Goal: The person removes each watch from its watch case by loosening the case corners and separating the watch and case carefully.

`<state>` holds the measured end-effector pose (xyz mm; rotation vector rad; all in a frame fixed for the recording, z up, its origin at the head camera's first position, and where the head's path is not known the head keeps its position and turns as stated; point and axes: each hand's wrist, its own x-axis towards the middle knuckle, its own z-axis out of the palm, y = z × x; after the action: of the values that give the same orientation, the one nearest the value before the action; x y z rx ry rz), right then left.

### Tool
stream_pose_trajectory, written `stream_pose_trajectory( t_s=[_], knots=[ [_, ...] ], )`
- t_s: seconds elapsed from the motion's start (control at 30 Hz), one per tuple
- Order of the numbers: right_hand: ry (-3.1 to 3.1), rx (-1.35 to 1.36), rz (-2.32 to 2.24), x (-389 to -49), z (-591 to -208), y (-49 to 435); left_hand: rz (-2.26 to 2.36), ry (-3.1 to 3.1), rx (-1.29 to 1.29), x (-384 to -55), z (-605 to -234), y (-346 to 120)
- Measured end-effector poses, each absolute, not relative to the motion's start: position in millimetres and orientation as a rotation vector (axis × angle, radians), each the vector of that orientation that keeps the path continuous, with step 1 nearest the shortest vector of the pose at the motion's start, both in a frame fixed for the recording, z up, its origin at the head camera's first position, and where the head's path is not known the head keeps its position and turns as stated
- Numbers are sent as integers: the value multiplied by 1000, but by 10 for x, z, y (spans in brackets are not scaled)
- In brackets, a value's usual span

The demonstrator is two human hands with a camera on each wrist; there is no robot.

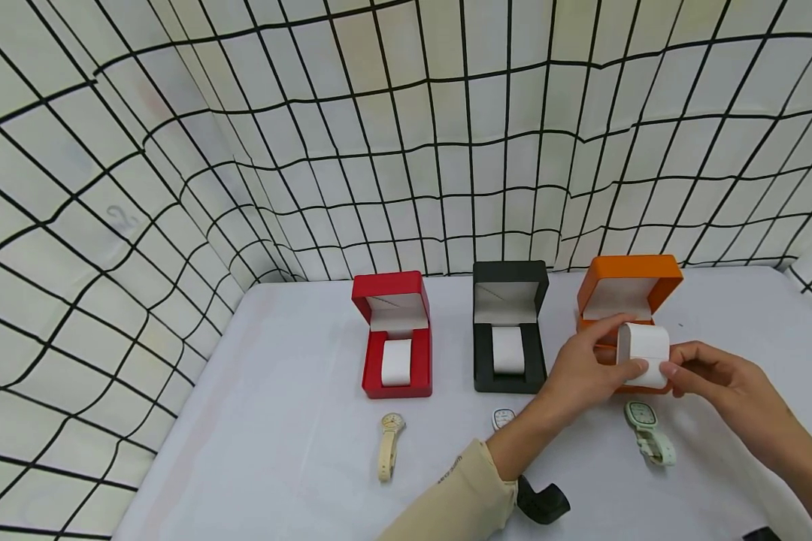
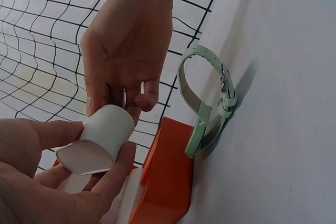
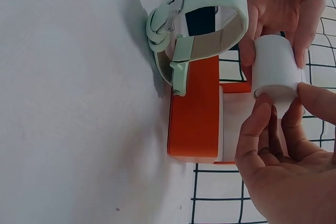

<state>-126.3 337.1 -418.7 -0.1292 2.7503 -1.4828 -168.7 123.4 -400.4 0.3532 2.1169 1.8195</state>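
A white watch cushion (image 1: 647,342) is held by both hands just above the open orange watch box (image 1: 631,267). My left hand (image 1: 578,373) grips one end between thumb and fingers, as the left wrist view shows on the cushion (image 2: 109,128). At its other end, my right hand (image 1: 734,383) pinches the rim with thumb and fingertips, seen in the right wrist view beside the cushion (image 3: 274,62). In front of the orange box, near my right hand, lies a mint-green watch (image 1: 644,430) with its strap buckled into a loop.
A red watch box (image 1: 371,376) and a black watch box (image 1: 483,376) stand open to the left, each with a white cushion inside. A cream watch (image 1: 389,443) lies before the red one. My left forearm partly covers a white-faced watch (image 1: 503,417) and a black strap (image 1: 544,505).
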Motion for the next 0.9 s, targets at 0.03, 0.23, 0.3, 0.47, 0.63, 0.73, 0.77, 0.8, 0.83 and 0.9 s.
stream_pose_trajectory(
  t_s=[0.03, 0.23, 0.3, 0.47, 0.63, 0.73, 0.77, 0.8, 0.83, 0.9],
  knots=[
    [2750, -130, -1482, -1267, -4190, 3372, 1815, 2125, 353, -1688, -4006, 1241],
    [2773, -123, -1452, -1299, -4193, 3371, 1726, 2245, 389, -1680, -4019, 1263],
    [2776, -121, -1450, -1310, -4193, 3365, 1689, 2298, 414, -1669, -4028, 1272],
    [2782, -89, -1451, -1334, -4216, 3354, 1636, 2415, 455, -1635, -4059, 1322],
    [2805, -47, -1446, -1366, -4246, 3364, 1564, 2524, 412, -1598, -4067, 1356],
    [2811, -22, -1433, -1383, -4256, 3363, 1565, 2548, 427, -1592, -4066, 1363],
    [2811, -13, -1424, -1387, -4257, 3361, 1566, 2554, 433, -1590, -4067, 1365],
    [2812, -8, -1417, -1391, -4258, 3359, 1566, 2557, 438, -1589, -4068, 1365],
    [2810, -4, -1411, -1396, -4258, 3357, 1563, 2559, 438, -1586, -4071, 1367],
    [2807, -1, -1400, -1404, -4259, 3354, 1562, 2552, 437, -1584, -4074, 1370]
  ],
)
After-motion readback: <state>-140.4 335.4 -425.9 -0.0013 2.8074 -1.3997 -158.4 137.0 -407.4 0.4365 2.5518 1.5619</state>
